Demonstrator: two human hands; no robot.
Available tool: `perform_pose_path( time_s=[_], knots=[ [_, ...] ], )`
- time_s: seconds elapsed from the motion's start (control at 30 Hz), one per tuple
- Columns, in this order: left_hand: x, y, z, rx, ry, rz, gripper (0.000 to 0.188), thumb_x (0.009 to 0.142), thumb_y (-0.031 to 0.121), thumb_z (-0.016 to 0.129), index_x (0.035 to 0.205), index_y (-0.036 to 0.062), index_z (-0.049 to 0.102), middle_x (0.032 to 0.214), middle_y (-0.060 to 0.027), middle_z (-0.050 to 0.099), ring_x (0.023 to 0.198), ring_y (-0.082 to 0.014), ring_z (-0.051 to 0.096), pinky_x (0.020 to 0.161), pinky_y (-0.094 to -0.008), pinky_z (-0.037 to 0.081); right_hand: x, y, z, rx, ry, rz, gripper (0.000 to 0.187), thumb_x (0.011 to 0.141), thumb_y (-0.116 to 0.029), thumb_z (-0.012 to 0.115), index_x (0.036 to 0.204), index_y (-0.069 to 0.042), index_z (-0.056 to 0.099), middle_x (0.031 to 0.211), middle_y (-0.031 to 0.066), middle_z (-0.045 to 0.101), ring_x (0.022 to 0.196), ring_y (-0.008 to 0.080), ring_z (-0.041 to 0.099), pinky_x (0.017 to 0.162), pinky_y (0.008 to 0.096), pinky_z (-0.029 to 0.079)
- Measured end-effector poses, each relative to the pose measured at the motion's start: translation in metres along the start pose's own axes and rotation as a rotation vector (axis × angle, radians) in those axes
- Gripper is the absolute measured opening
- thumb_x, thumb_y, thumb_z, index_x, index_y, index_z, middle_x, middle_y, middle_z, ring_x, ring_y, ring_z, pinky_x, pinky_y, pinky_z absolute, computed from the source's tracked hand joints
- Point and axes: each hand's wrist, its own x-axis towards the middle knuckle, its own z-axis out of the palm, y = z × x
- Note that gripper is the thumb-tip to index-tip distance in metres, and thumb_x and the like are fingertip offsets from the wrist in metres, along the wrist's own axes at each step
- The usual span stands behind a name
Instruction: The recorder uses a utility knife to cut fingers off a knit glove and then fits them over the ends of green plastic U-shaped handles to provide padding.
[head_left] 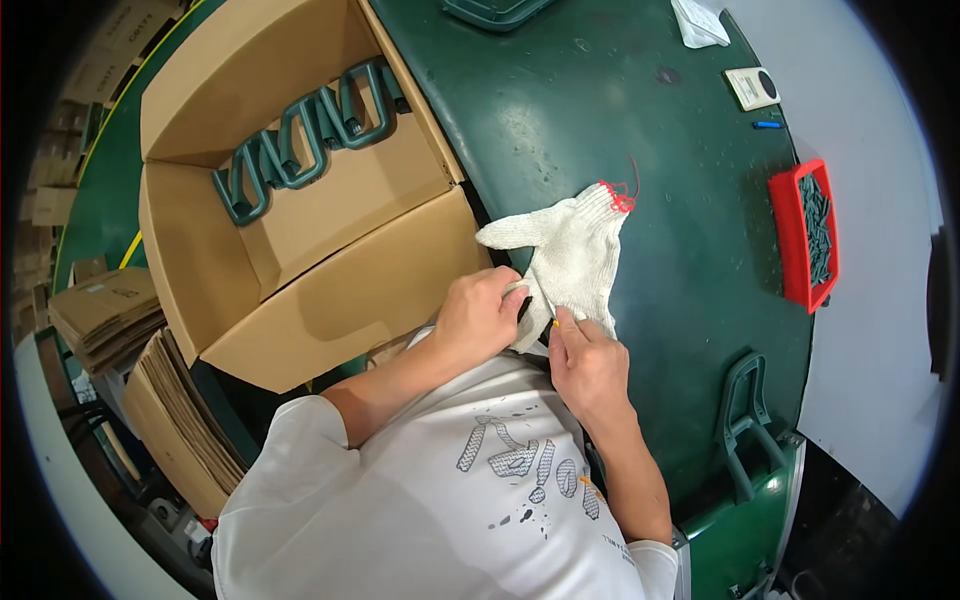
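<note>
A: Left hand [485,312]?
B: Grip drawn in, thumb and fingers pinching the near part of a white glove [580,250].
A: Right hand [592,372]?
B: Grip pressed together on the glove's lower edge, just beside the left. Yellow speck [556,323] at the thumb tip; can't tell what.
A: Glove's position?
B: At the bench's [690,300] near edge, by the person's shirt [450,480]. Red-stitched cuff points away.
A: Bench?
B: Dark green, scuffed, glossy. Red bin [790,240] of small green pieces along the right edge; green frame [745,420] nearer.
A: Beyond?
B: Carton [330,330] left, green handles [305,145] inside. Flattened cardboard [180,425] stacked nearby.
</note>
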Motion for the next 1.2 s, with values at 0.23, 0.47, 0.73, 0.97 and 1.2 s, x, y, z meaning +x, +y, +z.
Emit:
perform_pose_path(
  time_s=[0.23, 0.47, 0.73, 0.97, 1.2],
  knots=[
    [-0.001, -0.004, 0.001, -0.041, 0.002, -0.037, 0.015, 0.082, 0.011, 0.065, 0.089, -0.0022, 0.064, 0.079, -0.0227, 0.063, 0.072, -0.0387, 0.063, 0.062, -0.0405, 0.049, -0.001, 0.0, 0.003, 0.043, -0.002, -0.034, 0.026, 0.08, -0.01, 0.064, 0.104, 0.0, 0.065, 0.069, 0.0111, 0.06, 0.053, 0.0296, 0.06, 0.048, 0.0392, 0.048],
    [0.001, -0.004, -0.003, -0.122, -0.038, -0.097, 0.015, 0.083, 0.011, 0.065, 0.09, -0.0017, 0.066, 0.079, -0.0216, 0.065, 0.069, -0.0337, 0.065, 0.063, -0.0371, 0.049, 0.001, -0.002, 0.005, -0.009, 0.03, -0.077, 0.024, 0.079, -0.006, 0.065, 0.102, 0.001, 0.067, 0.065, 0.0102, 0.057, 0.047, 0.0264, 0.056, 0.046, 0.0369, 0.046],
    [0.002, -0.012, -0.001, -0.219, -0.129, -0.281, 0.016, 0.086, 0.013, 0.064, 0.094, -0.0006, 0.067, 0.073, -0.0093, 0.066, 0.066, -0.0102, 0.059, 0.062, -0.0286, 0.047, 0.006, -0.001, -0.001, -0.039, 0.005, -0.117, 0.025, 0.081, -0.006, 0.064, 0.104, 0.002, 0.066, 0.066, 0.0117, 0.057, 0.048, 0.0276, 0.056, 0.045, 0.0362, 0.046],
    [-0.008, -0.033, 0.013, -0.603, -0.21, -0.432, 0.022, 0.087, 0.021, 0.064, 0.094, -0.0002, 0.065, 0.077, -0.009, 0.067, 0.065, -0.0165, 0.063, 0.058, -0.0283, 0.048, 0.006, 0.008, 0.004, 0.186, 0.025, -0.015, 0.025, 0.084, -0.013, 0.063, 0.105, 0.001, 0.065, 0.071, 0.0129, 0.06, 0.054, 0.0299, 0.06, 0.051, 0.038, 0.048],
    [0.005, -0.01, -0.015, -0.997, -0.405, -0.711, 0.02, 0.094, 0.021, 0.054, 0.101, 0.0021, 0.056, 0.09, -0.0066, 0.064, 0.078, -0.0139, 0.063, 0.051, -0.0268, 0.051, 0.005, 0.012, 0.003, 0.273, 0.01, 0.016, 0.025, 0.086, -0.012, 0.062, 0.106, 0.001, 0.064, 0.075, 0.0149, 0.062, 0.06, 0.0305, 0.062, 0.054, 0.0381, 0.049]
  ],
)
